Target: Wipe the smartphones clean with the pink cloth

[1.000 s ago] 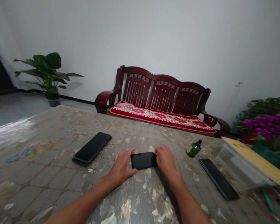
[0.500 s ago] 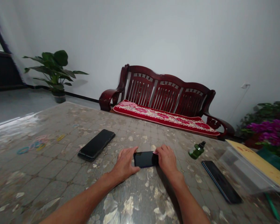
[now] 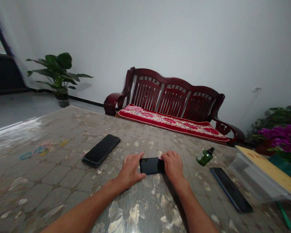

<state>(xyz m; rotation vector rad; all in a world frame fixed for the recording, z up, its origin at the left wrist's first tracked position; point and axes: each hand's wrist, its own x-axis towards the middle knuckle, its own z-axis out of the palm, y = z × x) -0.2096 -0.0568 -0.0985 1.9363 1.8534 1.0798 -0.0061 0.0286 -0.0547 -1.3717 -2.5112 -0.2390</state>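
A smartphone [image 3: 150, 165] with a dark screen lies sideways on the table in front of me. Its left end is gripped by my left hand [image 3: 130, 169], thumb on the near edge and fingers at the far edge. My right hand [image 3: 173, 165] is closed over the phone's right end, fingers bent. A small pale pink piece [image 3: 160, 158] peeks out at its fingertips, too little of it showing to name. To the left lies a larger black phone [image 3: 102, 150]; on the right are another dark phone [image 3: 230, 189] and a green spray bottle [image 3: 205, 156].
Colourful rubber bands [image 3: 41, 150] are scattered at the left of the patterned table [image 3: 70, 194]. A clear plastic box [image 3: 251, 178] with a yellow sheet [image 3: 269, 168] and a green-handled tool [image 3: 285, 216] are at the right. Beyond stands a wooden bench [image 3: 171, 97].
Both hands keep nearly the same place on the phone. The right hand's fingers have shifted very slightly; the whole view has moved a touch.
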